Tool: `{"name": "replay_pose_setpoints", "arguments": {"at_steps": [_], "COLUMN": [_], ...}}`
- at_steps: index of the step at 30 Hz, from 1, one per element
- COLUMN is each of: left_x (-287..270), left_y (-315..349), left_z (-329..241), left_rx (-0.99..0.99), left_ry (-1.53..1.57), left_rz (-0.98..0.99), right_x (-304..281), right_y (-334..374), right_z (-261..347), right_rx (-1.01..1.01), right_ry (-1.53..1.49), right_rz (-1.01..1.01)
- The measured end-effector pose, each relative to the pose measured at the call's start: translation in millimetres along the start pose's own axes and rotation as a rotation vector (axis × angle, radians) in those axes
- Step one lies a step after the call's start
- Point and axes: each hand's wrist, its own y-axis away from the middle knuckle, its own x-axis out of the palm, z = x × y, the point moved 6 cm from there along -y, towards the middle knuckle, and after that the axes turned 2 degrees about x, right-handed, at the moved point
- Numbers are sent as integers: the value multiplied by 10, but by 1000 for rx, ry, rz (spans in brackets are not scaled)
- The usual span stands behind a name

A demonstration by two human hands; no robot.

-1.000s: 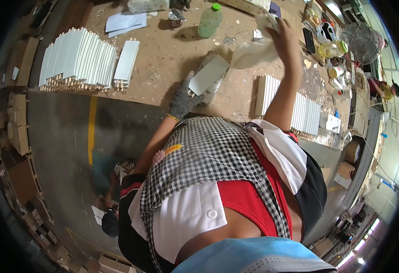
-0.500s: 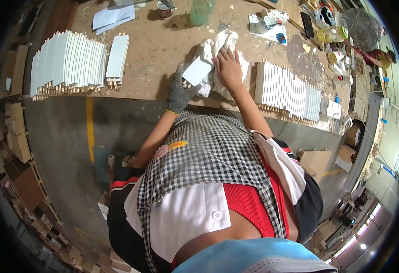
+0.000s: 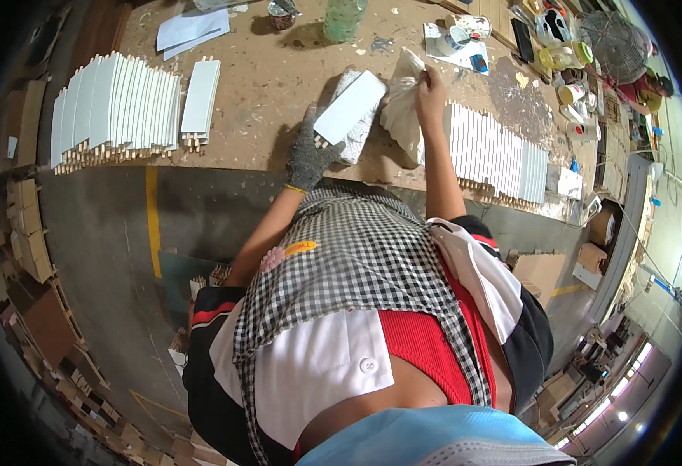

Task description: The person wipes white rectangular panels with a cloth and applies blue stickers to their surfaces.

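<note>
My left hand (image 3: 310,154), in a dark grey knit glove, grips the near end of a white painted slat (image 3: 352,107) with small wooden dowel pins at its end. The slat lies tilted over a pale, crinkled-looking pad (image 3: 362,144) on the worktable (image 3: 263,85). Just right of it, a white cloth (image 3: 403,113) hangs bunched from my bare right hand (image 3: 432,89), which pinches its upper edge. Upright rows of similar white slats stand at the left (image 3: 115,105) and right (image 3: 492,155); a smaller group (image 3: 201,97) is beside the left row.
Toward the back are white papers (image 3: 193,33), a small jar (image 3: 282,15) and a greenish plastic bottle (image 3: 345,19). A white cup (image 3: 456,39), a blue item (image 3: 478,63), a dark phone (image 3: 524,41) and several containers crowd the back right, near a round fan (image 3: 617,46).
My right hand has lifted the cloth off the slat and moved it right and up, uncovering the slat's full length and the pad beneath. My left hand stays nearly in place.
</note>
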Motion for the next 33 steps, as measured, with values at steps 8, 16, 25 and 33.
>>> {"name": "replay_pose_setpoints", "arguments": {"at_steps": [8,16,25,33], "left_x": [4,22,5,-65], "left_y": [64,-17,-21,-65], "left_z": [139,180,90,65], "left_rx": [123,-107,-17,-42], "left_ry": [-580,554,1,-339], "left_rz": [34,-73,-4,67], "right_x": [720,936,709,841], "right_y": [1217,1260,-311,1354], "right_z": [819,994,337,854], "right_rx": [-685,-702,-132,-800], "right_ry": [367,398,686,340], "right_rz": [533,460,412,459]}}
